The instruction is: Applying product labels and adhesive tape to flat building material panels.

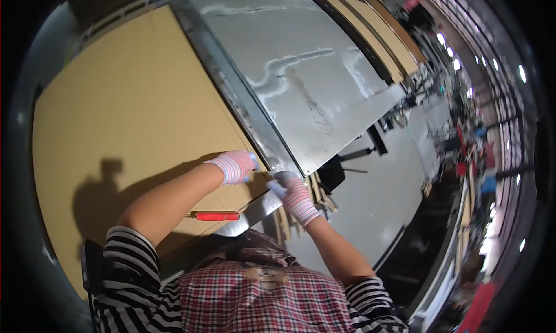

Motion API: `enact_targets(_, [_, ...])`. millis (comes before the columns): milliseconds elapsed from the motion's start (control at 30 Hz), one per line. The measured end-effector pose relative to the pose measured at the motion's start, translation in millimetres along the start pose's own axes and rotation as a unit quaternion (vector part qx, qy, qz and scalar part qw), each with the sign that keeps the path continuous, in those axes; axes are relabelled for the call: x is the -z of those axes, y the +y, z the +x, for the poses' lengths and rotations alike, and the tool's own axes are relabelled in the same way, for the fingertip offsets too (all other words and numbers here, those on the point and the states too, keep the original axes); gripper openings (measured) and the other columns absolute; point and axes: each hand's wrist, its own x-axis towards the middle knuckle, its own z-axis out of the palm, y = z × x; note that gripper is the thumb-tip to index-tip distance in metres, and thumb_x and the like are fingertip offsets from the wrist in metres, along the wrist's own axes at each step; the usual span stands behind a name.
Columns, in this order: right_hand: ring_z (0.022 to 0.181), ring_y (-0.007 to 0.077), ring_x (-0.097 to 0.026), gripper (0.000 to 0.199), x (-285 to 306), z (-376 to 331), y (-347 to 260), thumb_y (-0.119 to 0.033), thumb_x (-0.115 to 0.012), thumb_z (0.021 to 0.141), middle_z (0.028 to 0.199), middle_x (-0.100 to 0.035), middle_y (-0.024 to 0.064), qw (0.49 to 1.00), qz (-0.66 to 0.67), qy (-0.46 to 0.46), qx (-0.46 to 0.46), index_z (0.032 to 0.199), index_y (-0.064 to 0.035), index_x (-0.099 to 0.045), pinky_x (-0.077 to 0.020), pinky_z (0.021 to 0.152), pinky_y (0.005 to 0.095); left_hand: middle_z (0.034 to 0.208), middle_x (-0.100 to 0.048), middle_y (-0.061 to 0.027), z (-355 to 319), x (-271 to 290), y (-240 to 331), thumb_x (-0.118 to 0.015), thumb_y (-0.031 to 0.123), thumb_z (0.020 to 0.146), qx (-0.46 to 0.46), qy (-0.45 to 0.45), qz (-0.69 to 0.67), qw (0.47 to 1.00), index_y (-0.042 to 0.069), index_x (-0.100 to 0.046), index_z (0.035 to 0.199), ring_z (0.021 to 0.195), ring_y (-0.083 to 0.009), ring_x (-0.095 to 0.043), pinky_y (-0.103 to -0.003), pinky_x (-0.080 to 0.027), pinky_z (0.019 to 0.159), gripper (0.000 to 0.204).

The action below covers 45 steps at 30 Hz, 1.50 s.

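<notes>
My left hand (236, 166), in a pink-and-white striped glove, rests on the tan board (127, 113) right beside the near end of a long grey metal edge strip (231, 90). My right hand (292, 193), gloved the same, grips the near corner of the shiny metal sheet (301, 72) where the strip ends. Whether my left fingers pinch the strip is hidden by the glove. A red-handled tool (215, 216) lies on the board just below my left forearm, untouched.
Stacked tan boards (382, 37) lie beyond the metal sheet at the upper right. Wooden slats (315, 197) stick out under the sheet near my right hand. A grey floor (382, 194) and a dim workshop with ceiling lights stretch to the right.
</notes>
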Motion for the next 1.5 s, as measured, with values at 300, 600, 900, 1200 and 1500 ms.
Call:
enact_targets(300, [0.089,0.0194,-0.059,0.070,50,-153,130,-0.059,-0.068,0.088,0.099,-0.069,0.0119,0.914,0.138,-0.282,-0.258,0.122,0.0022,-0.064,-0.0480,0.085,0.0357,0.124,-0.060,-0.0080,-19,-183,202,-0.071,0.029,0.082,0.026,0.214,0.003,0.976,0.014,-0.067,0.116,0.116,-0.0309,-0.057,-0.045,-0.041,0.106,0.037])
enact_targets(600, [0.107,0.0194,-0.061,0.062,143,-299,301,-0.040,-0.078,0.085,0.116,-0.067,0.0099,0.842,0.245,-0.385,-0.286,0.129,0.0004,-0.059,-0.0483,0.092,0.0354,0.134,-0.057,-0.0048,48,-268,406,-0.066,0.037,0.086,0.027,0.287,0.003,0.957,0.021,-0.064,0.124,0.118,-0.0309,-0.055,-0.045,-0.043,0.105,0.041])
enact_targets(900, [0.139,0.0253,-0.040,0.109,242,-502,395,-0.065,-0.070,0.080,0.147,-0.045,0.0193,0.843,0.245,-0.465,-0.114,0.152,0.0048,-0.027,-0.0299,0.116,0.0384,0.141,-0.054,-0.0033,105,-353,570,-0.062,0.043,0.089,0.057,0.258,0.049,0.963,0.028,-0.061,0.132,0.119,-0.0293,-0.055,-0.045,-0.043,0.103,0.045])
enact_targets(1200, [0.112,0.0218,-0.059,0.073,331,-557,408,-0.043,-0.068,0.087,0.122,-0.065,0.0147,0.849,0.313,-0.357,-0.232,0.136,0.0083,-0.051,-0.0438,0.100,0.0342,0.139,-0.051,-0.0132,177,-387,644,-0.067,0.029,0.089,0.009,0.393,-0.186,0.900,0.014,-0.054,0.136,0.120,-0.0361,-0.054,-0.048,-0.041,0.108,0.052])
enact_targets(1500, [0.095,0.0253,-0.066,0.079,472,-829,248,-0.044,-0.086,0.069,0.103,-0.065,0.0160,0.962,-0.031,-0.241,-0.124,0.123,0.0057,-0.055,-0.0536,0.082,0.0367,0.098,-0.065,-0.0113,106,-317,778,-0.049,0.078,0.086,-0.180,0.347,-0.899,0.198,0.007,-0.059,0.111,0.092,-0.0267,-0.065,-0.044,-0.054,0.087,0.076])
